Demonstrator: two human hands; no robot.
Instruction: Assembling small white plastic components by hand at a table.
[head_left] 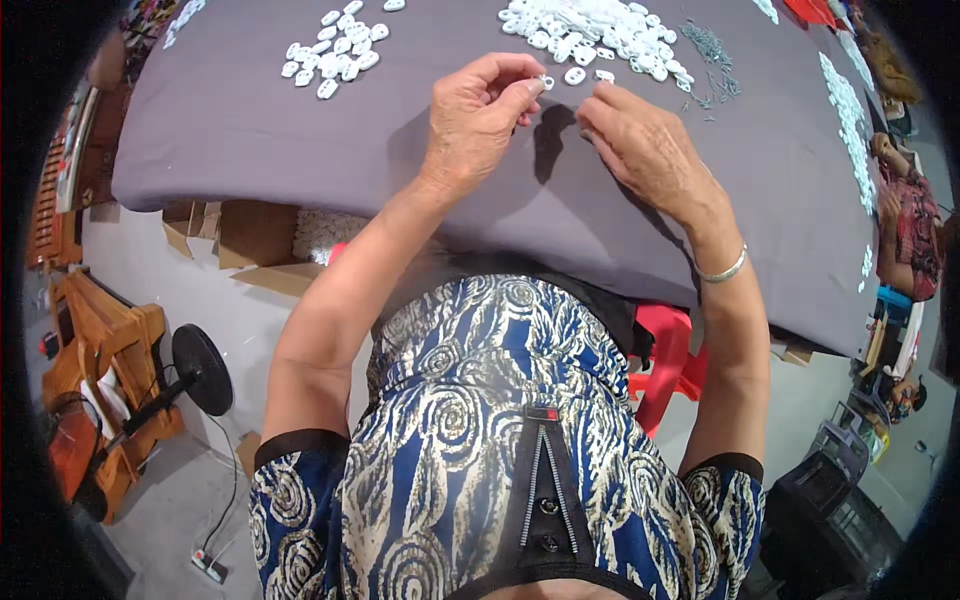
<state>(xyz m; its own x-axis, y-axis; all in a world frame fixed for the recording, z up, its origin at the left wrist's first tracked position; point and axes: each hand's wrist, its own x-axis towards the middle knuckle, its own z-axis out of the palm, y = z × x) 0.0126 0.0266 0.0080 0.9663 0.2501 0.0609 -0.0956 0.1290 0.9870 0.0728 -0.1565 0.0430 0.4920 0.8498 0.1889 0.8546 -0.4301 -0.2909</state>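
Note:
Between the thumb and fingertips of my left hand (468, 125) is a small white plastic piece with a hole (548, 83). My right hand (645, 145) is just to the right, fingers closed together and pointing down near the cloth; whatever they hold, if anything, is hidden. A loose white oval piece (574, 76) lies between the hands, and another (604, 76) lies just beyond my right fingertips. Behind them spreads a big heap of white pieces (590, 25). To its right lies a scatter of thin grey screws or nails (712, 60).
The table wears a grey cloth (330, 150). A smaller group of white pieces (335, 50) lies at far left, and a long strip of them (848, 120) along the right edge. Open cardboard boxes (255, 235) sit below the table. A person (912, 225) is at the far right.

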